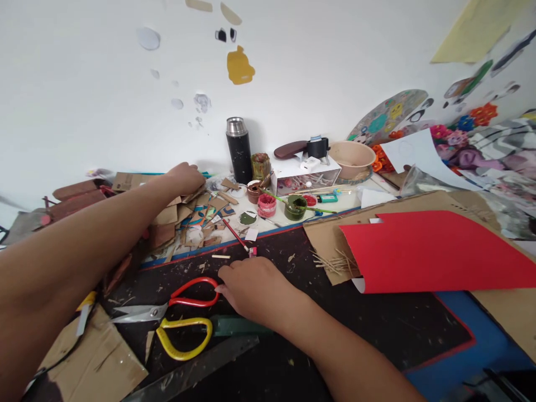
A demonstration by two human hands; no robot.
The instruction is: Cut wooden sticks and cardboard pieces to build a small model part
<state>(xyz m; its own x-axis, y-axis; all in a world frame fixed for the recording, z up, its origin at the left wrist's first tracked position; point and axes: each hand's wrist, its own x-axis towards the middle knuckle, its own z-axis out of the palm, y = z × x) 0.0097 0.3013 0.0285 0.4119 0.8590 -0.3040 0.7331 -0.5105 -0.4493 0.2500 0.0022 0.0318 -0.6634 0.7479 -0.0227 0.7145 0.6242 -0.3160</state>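
My left hand (186, 177) reaches far out over a heap of brown cardboard scraps (190, 215) at the back of the table, knuckles up; its fingers are curled down into the pieces and hidden. My right hand (255, 287) lies palm down on the dark mat (377, 318), fingers bent, fingertips touching the red handle of a pair of scissors (184, 300). A second pair with yellow handles (184, 336) lies just in front. A small pink-tipped piece (252, 252) and a red brush (234, 234) lie just beyond the right hand.
Paint pots (267, 204) (295, 207), a black flask (238, 149), a white box (304, 174) and a bowl (352, 158) stand by the wall. Red paper (427, 251) lies on cardboard at right, toothpicks (335, 261) beside it. A metal ruler (196, 371) and cardboard (94, 363) lie near.
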